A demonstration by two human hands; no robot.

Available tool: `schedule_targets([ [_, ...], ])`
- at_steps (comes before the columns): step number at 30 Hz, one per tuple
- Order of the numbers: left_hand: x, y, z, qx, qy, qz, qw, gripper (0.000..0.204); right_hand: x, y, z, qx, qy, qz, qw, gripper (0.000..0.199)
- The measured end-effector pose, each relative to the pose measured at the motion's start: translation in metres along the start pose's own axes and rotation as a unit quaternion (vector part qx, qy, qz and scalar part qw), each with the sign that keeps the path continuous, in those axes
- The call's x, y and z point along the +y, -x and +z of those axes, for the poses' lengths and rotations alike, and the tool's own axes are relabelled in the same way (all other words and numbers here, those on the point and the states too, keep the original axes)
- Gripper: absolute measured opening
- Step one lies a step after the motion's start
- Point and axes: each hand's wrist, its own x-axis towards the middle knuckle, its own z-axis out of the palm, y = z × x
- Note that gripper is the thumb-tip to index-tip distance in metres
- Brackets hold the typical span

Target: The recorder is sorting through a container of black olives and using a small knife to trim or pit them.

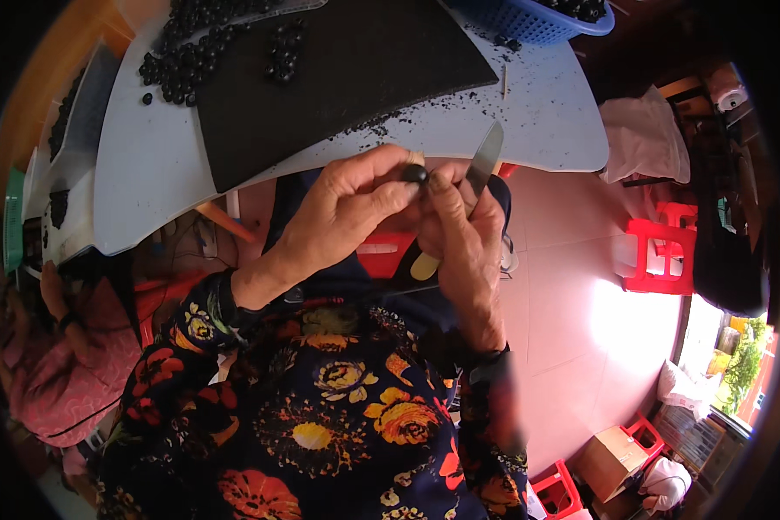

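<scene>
Just over the table's near edge, my left hand (pixel 334 208) pinches a small, shiny black ball (pixel 415 173) between thumb and fingertips. Close beside it, my right hand (pixel 470 238) grips a knife (pixel 487 149) whose blade slants up and away to the right. Its pale yellow handle end (pixel 425 266) shows below the palm. The right thumb tip is very near the ball; whether it touches cannot be made out. A black mat (pixel 338 74) lies on the table beyond my hands, with loose black balls (pixel 182 74) piled at its left.
The pale table (pixel 555 121) carries dark crumbs and a thin stick (pixel 505 81). At the far right stands a blue basket (pixel 529 22) of dark pieces. Red stools (pixel 663 251) and a cardboard box (pixel 614 464) are on the floor to the right. Another person (pixel 78 373) sits at left.
</scene>
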Motion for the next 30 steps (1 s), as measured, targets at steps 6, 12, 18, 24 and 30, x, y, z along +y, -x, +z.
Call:
schedule_targets([
  [6,-0.005,0.007,0.008,0.049,-0.131,0.096,0.985,0.016,0.007,0.005,0.012,0.058,0.048,-0.058,0.995,0.012],
  [12,-0.006,0.011,0.012,0.037,-0.191,0.096,0.976,0.019,0.021,0.011,0.010,0.087,0.033,-0.032,0.995,0.012],
  [18,-0.007,0.014,0.005,0.035,-0.118,0.086,0.989,0.020,0.019,0.015,0.013,0.087,0.014,-0.008,0.996,0.013],
  [24,-0.010,0.009,0.006,0.050,-0.215,0.137,0.966,0.019,0.019,0.012,0.012,0.070,0.031,-0.020,0.997,0.017],
  [30,-0.012,0.008,0.001,-0.008,-0.011,0.037,0.999,0.023,0.018,0.015,0.006,0.066,-0.015,-0.011,0.998,0.019],
])
